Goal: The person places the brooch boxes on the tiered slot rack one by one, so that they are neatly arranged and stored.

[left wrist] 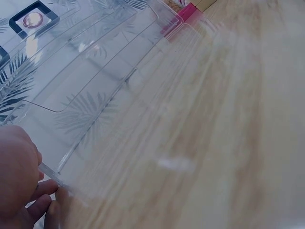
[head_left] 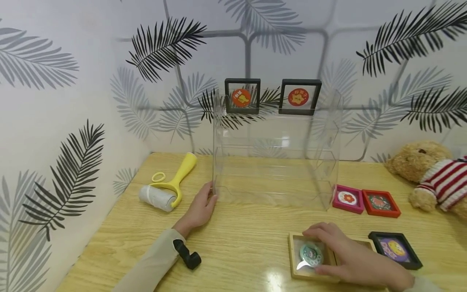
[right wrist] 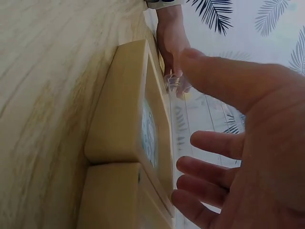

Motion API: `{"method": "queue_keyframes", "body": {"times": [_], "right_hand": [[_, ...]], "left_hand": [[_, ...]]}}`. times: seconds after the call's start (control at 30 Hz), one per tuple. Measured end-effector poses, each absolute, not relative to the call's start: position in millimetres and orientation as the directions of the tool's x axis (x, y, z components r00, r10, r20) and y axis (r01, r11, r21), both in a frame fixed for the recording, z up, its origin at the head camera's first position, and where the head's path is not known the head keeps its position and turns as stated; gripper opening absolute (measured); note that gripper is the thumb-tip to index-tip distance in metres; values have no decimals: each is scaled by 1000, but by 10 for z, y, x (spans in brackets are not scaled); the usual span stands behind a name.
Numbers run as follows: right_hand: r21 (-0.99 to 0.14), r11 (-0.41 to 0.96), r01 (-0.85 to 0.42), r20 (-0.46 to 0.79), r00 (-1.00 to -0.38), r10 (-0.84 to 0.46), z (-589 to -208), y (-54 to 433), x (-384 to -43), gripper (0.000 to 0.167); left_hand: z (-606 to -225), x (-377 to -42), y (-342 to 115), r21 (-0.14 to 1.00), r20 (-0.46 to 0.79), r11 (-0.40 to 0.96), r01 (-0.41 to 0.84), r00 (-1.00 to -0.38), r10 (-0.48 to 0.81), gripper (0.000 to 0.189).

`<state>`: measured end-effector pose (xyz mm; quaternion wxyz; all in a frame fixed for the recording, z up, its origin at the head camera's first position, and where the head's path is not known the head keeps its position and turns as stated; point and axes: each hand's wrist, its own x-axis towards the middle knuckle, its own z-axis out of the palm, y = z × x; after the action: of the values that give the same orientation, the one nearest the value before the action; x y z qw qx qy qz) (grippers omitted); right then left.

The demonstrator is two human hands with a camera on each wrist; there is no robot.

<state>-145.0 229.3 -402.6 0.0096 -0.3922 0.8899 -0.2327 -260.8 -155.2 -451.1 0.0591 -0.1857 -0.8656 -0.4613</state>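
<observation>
A clear acrylic tiered rack (head_left: 277, 198) stands at the back of the wooden table. My left hand (head_left: 198, 207) pinches its lower left edge, the thumb on one side and fingers on the other in the left wrist view. My right hand (head_left: 352, 259) hovers with spread fingers over a light wooden frame (head_left: 293, 256) that holds a round green badge (head_left: 311, 254). In the right wrist view there is a gap between the fingers and that frame (right wrist: 116, 105). A second wooden frame (right wrist: 107, 195) lies against it, mostly hidden by my hand in the head view.
Two black frames (head_left: 242, 81) (head_left: 300, 82) with red badges stand on the rack's top tier. A pink frame (head_left: 337, 202) and a red frame (head_left: 394, 209) lie right of the rack, a black frame (head_left: 414, 259) nearer. A lint roller (head_left: 158, 196) lies left; a teddy bear (head_left: 419, 162) right.
</observation>
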Motion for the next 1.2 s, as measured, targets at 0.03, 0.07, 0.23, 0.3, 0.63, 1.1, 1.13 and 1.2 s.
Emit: {"method": "queue_keyframes", "body": {"times": [0.03,0.07,0.23,0.3,0.63,1.1,1.13,1.2], "right_hand": [[-411,590,-695,160,-692,-704,-4026,2292,-1438,61],[-405,597,-692,153,-695,-702,-4025,2293,-1426,64],[-409,635,-656,97,-723,-684,-4024,2322,-1394,79],[-416,659,-626,47,-739,-672,-4019,2330,-1394,87],[-290,731,-618,-35,-757,-653,-3969,2252,-1479,110],[-252,765,-593,-17,-788,-616,-4012,2189,-1466,96],[-251,769,-587,-24,-791,-611,-4012,2180,-1462,96],[-255,780,-571,-48,-798,-600,-4009,2159,-1458,97]], "left_hand": [[-4510,-2606,-1551,779,273,504,373,-925,263,42],[-4511,-2604,-1551,778,277,504,376,-924,262,42],[-4508,-2589,-1549,774,288,499,390,-918,271,41],[-4510,-2585,-1550,771,293,500,394,-917,272,41],[-4513,-2597,-1553,779,285,501,377,-925,252,40],[-4496,-2605,-1553,799,273,481,360,-931,242,40],[-4496,-2604,-1553,797,276,482,364,-929,245,40],[-4498,-2603,-1556,799,271,482,359,-931,246,40]]}}
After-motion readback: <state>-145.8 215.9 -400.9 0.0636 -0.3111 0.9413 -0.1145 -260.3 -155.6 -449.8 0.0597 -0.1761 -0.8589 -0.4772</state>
